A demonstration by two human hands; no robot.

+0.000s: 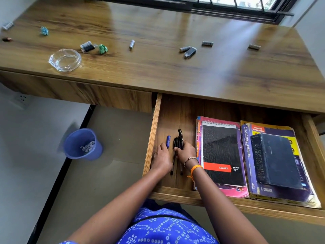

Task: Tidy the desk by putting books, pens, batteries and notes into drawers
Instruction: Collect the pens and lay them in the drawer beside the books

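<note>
The right-hand drawer (154,124) of the wooden desk stands pulled out. In its left part lie several black pens (178,143) in a bunch and one blue pen (168,140). My left hand (161,159) lies over the blue pen's lower end. My right hand (185,153) curls around the black pens. To their right a spiral pad (222,155) lies on a pink book, and a dark dictionary (276,159) lies on a yellow aptitude book. Several batteries (131,44) and crumpled paper notes (102,48) are scattered on the desktop (158,67).
A glass ashtray (65,60) sits near the desk's front left edge. A blue bin (81,144) holding paper scraps stands on the floor to the left of the drawer. The left drawer front is closed. A window runs behind the desk.
</note>
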